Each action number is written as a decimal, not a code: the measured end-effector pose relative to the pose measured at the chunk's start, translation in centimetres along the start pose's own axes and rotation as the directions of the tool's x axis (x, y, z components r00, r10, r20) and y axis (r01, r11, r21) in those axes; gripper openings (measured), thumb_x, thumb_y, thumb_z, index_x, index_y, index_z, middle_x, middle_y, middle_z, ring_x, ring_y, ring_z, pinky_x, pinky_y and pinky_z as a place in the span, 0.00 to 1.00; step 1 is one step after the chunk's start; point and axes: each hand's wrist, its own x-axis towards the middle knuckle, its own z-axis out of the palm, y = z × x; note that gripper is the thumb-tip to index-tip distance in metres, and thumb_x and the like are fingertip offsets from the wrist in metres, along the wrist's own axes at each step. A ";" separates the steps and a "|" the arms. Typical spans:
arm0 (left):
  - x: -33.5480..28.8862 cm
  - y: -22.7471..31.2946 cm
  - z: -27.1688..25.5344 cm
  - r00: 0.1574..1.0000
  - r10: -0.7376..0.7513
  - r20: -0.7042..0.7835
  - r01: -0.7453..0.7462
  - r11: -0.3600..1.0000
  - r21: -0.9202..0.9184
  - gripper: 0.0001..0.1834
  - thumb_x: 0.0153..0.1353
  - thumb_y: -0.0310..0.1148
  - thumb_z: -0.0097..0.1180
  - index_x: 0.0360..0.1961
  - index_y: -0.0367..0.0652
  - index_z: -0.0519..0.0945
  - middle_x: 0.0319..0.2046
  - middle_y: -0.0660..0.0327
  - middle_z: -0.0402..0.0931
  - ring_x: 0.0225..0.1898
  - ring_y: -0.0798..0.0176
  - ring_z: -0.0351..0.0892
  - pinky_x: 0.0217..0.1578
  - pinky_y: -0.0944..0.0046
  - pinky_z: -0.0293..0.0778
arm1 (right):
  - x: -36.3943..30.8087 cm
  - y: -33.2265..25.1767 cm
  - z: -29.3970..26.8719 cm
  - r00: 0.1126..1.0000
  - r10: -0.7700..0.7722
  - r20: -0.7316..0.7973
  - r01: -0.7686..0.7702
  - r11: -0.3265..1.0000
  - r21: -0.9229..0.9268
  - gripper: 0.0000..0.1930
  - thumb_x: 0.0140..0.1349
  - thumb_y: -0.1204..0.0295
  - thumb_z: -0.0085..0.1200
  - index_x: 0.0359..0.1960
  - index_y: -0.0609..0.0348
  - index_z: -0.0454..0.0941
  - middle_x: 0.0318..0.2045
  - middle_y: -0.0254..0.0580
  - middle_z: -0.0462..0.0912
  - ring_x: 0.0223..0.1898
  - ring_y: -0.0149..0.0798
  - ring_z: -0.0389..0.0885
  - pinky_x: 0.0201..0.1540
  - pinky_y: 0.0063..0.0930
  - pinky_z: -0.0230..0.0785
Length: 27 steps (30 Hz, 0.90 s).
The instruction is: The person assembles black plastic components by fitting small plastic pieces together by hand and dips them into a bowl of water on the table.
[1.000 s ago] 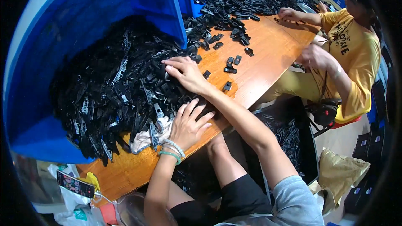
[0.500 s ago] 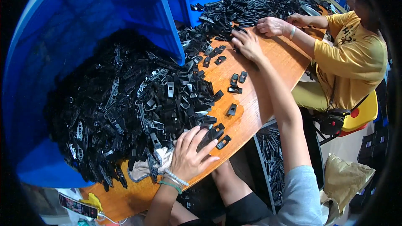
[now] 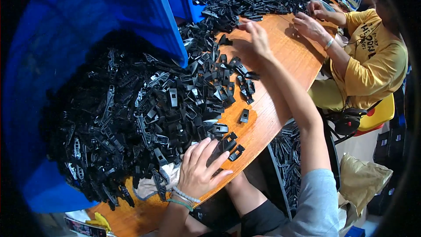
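A big heap of small black plastic pieces [image 3: 131, 92], clip-like with rectangular slots, spills from a blue bin across the wooden table. My left hand [image 3: 199, 169] lies at the heap's near right edge, fingers spread, with a grey-white cloth [image 3: 151, 186] beside its wrist. Touching or close to its fingertips are a few black pieces [image 3: 236, 152]. Farther up the table my right hand [image 3: 258, 39] is raised by the far pieces, its fingers stretched out and nothing visible in them. Between my hands, more loose pieces [image 3: 244, 83] and a single one [image 3: 244, 115] lie on the wood.
The blue bin [image 3: 173, 22] walls the left side. At the right a co-worker in a yellow shirt [image 3: 372, 57] handles pieces by a far heap [image 3: 245, 2]. Below the table edge stands a container of black parts [image 3: 287, 162]. A phone [image 3: 83, 227] sits at lower left.
More black pieces now lie on the wood near the middle. My right hand has lifted slightly up and left. The left stays nearly in place. The co-worker's hands have moved right.
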 end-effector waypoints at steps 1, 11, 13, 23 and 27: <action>0.0 0.0 -0.1 1.000 0.000 -0.002 0.000 1.000 -0.005 0.26 0.48 0.49 0.66 0.49 0.55 0.80 0.54 0.53 0.69 0.59 0.49 0.64 0.56 0.47 0.60 | 0.1 0.2 -1.7 1.000 0.018 -0.019 -0.018 1.000 0.000 0.23 0.72 0.57 0.35 0.53 0.60 0.75 0.42 0.46 0.83 0.47 0.37 0.79 0.56 0.31 0.66; 0.1 0.3 -0.1 1.000 -0.008 -0.018 0.008 1.000 -0.023 0.26 0.46 0.49 0.68 0.47 0.53 0.81 0.53 0.52 0.70 0.58 0.49 0.66 0.55 0.46 0.61 | -5.5 -3.9 -6.8 0.976 0.194 -0.103 -0.215 0.942 -0.257 0.28 0.71 0.53 0.35 0.40 0.67 0.82 0.30 0.47 0.84 0.34 0.40 0.81 0.44 0.33 0.71; 0.1 0.2 -0.4 1.000 -0.019 0.009 0.019 1.000 -0.014 0.24 0.52 0.49 0.63 0.49 0.50 0.80 0.54 0.52 0.70 0.59 0.50 0.65 0.57 0.49 0.59 | -4.8 -0.7 -5.9 0.981 0.152 -0.124 -0.189 0.904 -0.385 0.25 0.71 0.56 0.38 0.40 0.66 0.82 0.27 0.49 0.84 0.32 0.43 0.81 0.42 0.34 0.70; 0.1 0.2 0.2 0.999 -0.024 0.028 0.025 0.999 -0.023 0.25 0.51 0.51 0.64 0.50 0.53 0.80 0.55 0.54 0.70 0.60 0.52 0.65 0.58 0.50 0.59 | 2.6 4.5 2.8 0.984 0.011 0.175 0.114 0.720 -0.684 0.24 0.69 0.50 0.38 0.63 0.40 0.66 0.65 0.50 0.62 0.68 0.54 0.55 0.68 0.46 0.48; -0.6 0.0 -0.1 0.998 -0.059 0.020 0.059 0.998 -0.002 0.26 0.49 0.51 0.66 0.48 0.54 0.81 0.55 0.55 0.69 0.59 0.51 0.66 0.57 0.48 0.60 | -0.1 1.6 4.4 0.946 0.101 0.309 -0.011 0.960 -0.280 0.23 0.68 0.51 0.42 0.47 0.56 0.81 0.51 0.52 0.79 0.54 0.49 0.76 0.57 0.41 0.66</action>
